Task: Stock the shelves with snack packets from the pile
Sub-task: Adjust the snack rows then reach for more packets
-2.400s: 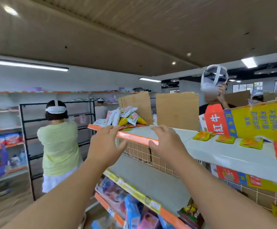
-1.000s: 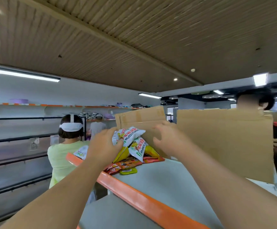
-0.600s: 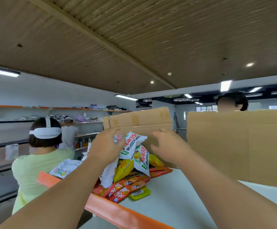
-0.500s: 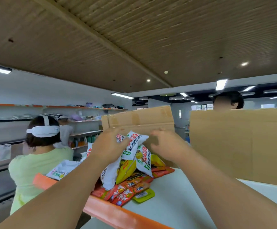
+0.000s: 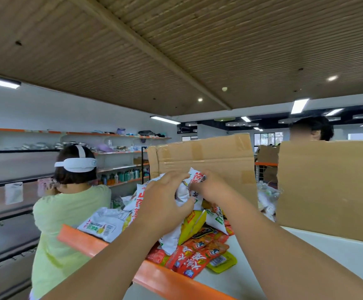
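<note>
Now both hands are inside the pile (image 5: pixel 200 245) of snack packets, while a couple of seconds ago they only rested on the orange edge of the top shelf (image 5: pixel 102 245), well apart from it. Half a second ago the right hand was only reaching behind the pile, and since then the two hands have come closer together. The left hand (image 5: pixel 165 202) has its fingers curled round crumpled white packets (image 5: pixel 102 225). The right hand (image 5: pixel 211 188) pinches the top of one white packet with red letters (image 5: pixel 198 177) just beside the left hand.

For the task this probably means that the picking step is almost finished, but the packets are not yet carried away. The pile lies on the top shelf, at its orange edge.

By count, there are four or five white packets, though they overlap and the exact number cannot be told. There is one big yellow packet (image 5: pixel 192 224), about five small red packets (image 5: pixel 195 255) at the front, and one flat yellow-green packet (image 5: pixel 220 259). Two cardboard sheets (image 5: pixel 204 156) stand behind the pile, and two other persons are in view.
</note>
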The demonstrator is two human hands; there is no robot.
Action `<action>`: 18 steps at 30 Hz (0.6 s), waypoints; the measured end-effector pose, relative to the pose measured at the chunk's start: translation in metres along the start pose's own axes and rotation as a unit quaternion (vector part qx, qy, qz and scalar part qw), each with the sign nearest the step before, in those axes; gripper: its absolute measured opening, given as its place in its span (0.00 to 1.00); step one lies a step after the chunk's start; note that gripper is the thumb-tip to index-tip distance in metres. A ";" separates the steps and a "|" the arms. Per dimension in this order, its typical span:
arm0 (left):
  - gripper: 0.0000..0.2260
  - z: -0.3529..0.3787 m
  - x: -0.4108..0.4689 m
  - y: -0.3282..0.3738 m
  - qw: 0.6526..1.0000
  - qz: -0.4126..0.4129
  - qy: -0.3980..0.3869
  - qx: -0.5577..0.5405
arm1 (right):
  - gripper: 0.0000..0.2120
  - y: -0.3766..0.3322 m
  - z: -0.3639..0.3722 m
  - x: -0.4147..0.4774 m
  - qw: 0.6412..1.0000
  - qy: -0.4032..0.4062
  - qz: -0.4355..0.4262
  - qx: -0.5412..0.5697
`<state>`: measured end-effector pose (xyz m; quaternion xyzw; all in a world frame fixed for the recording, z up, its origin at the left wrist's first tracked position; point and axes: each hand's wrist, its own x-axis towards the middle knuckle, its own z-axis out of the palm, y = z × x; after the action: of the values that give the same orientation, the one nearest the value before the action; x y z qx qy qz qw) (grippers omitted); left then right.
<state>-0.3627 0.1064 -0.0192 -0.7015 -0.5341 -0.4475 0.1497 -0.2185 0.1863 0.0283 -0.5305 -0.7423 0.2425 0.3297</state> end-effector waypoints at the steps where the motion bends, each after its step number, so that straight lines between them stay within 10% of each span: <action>1: 0.27 -0.001 0.000 0.002 1.000 0.002 0.000 0.001 | 0.28 0.000 0.005 0.005 1.000 0.001 0.001 0.008; 18: 0.19 0.015 0.046 0.091 0.994 0.007 0.045 -0.103 | 0.15 0.060 -0.107 -0.022 0.995 0.074 -0.044 -0.041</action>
<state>-0.2738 0.1101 0.0330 -0.6960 -0.4733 -0.5301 0.1034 -0.0958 0.1861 0.0514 -0.5273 -0.7476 0.1566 0.3721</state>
